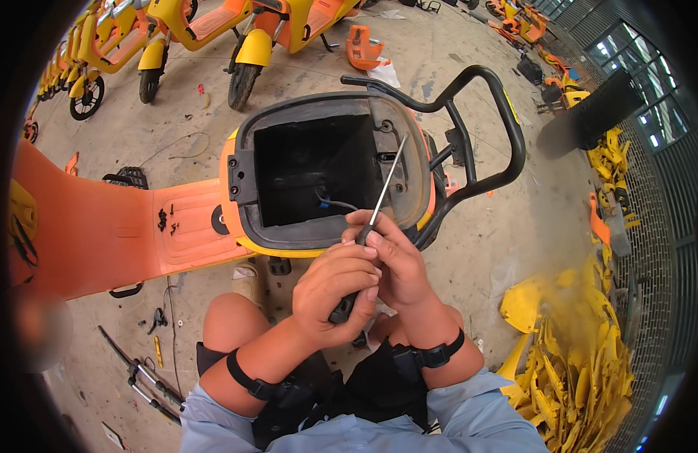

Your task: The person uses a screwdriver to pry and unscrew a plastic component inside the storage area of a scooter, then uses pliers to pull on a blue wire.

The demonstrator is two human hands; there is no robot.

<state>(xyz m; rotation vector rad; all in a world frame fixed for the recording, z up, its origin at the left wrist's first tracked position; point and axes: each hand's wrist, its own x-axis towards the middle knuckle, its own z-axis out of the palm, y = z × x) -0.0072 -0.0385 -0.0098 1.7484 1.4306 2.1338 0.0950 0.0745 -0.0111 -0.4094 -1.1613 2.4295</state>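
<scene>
Fingers of the left hand curl snugly round a screwdriver by its black handle; the right hand, nearer the tip, pinches where handle meets shaft. From the fingers I see the shaft slant forward and slightly right, over the rim of the open storage box on an orange scooter.

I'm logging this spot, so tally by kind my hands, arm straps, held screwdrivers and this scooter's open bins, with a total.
Left hand and right hand: 2
Left arm strap and right arm strap: 2
Screwdriver: 1
Open bin: 1
Total: 6
</scene>
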